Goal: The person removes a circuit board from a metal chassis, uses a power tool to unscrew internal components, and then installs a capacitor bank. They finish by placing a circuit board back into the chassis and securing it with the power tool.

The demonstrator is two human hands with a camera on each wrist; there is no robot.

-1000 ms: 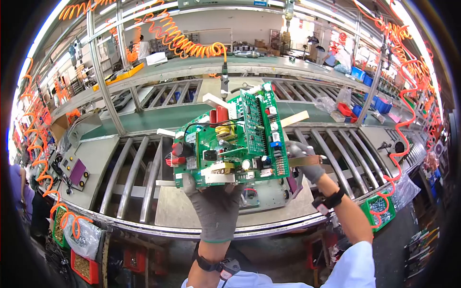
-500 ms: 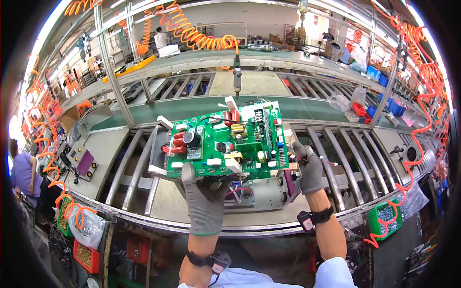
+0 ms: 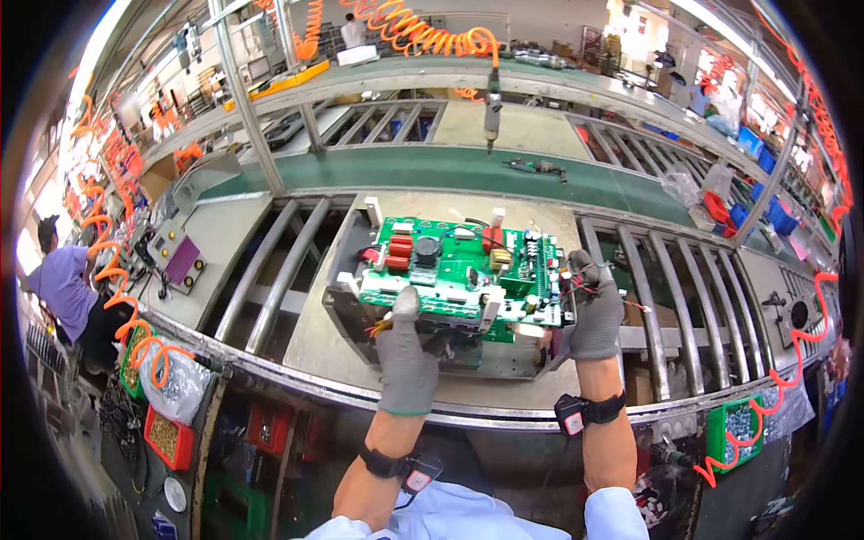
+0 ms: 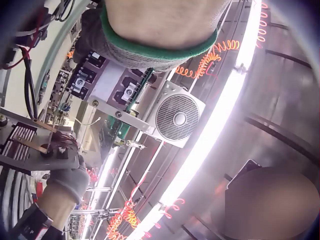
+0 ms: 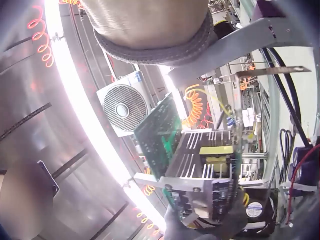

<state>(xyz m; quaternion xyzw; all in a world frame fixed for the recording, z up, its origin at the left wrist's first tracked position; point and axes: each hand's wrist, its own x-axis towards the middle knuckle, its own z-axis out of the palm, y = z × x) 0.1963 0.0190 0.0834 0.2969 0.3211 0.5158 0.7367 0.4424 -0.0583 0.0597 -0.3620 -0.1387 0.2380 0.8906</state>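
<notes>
A green circuit board (image 3: 459, 261), crowded with red, white and yellow components, lies over a grey metal chassis (image 3: 346, 310). My gloved left hand (image 3: 407, 360) grips the board's front edge, thumb on top and fingers hidden beneath. In the left wrist view, a metal bracket (image 4: 115, 115) and mounted parts show under the board. At the chassis's right end, my gloved right hand (image 3: 596, 319) holds a bundle of thin wires (image 3: 583, 274) by the side plate (image 4: 40, 145). A small white connector (image 3: 644, 309) hangs beside that hand. In the right wrist view the board (image 5: 160, 135) shows beside a finned heat sink (image 5: 195, 155).
The chassis stands on a pale board between metal rollers (image 3: 661, 306). A power screwdriver (image 3: 492, 112) hangs from an orange coiled hose over the green belt (image 3: 405, 171). Screw bins, red (image 3: 169, 439) and green (image 3: 733, 427), flank the bench. Another person (image 3: 67, 279) is at left.
The board has come down from a raised, tilted position to lie nearly level over the chassis, my left hand moving with it. My right hand has stayed near the chassis's right end.
</notes>
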